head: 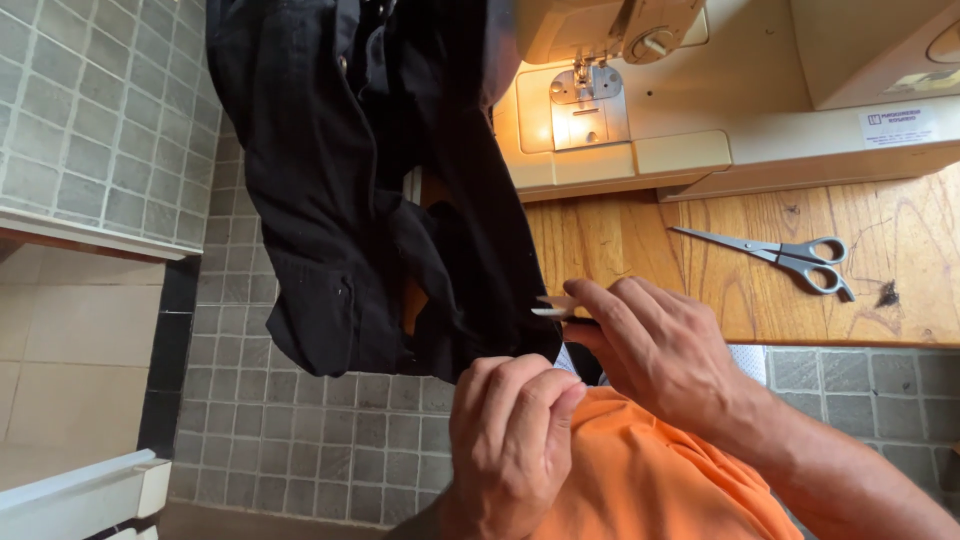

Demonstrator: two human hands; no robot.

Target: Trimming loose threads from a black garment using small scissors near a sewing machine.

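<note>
We see our left hand w/ its grip closed, fingers curled and pinching the lower edge of the black garment, which hangs off the table edge over the grey tiled floor. Our right hand grip is nearly closed too, thumb & fingers pinched on a small pale tool, its tip just at the fabric edge. Scissors lie on the table, well apart, near the sewing machine.
</note>
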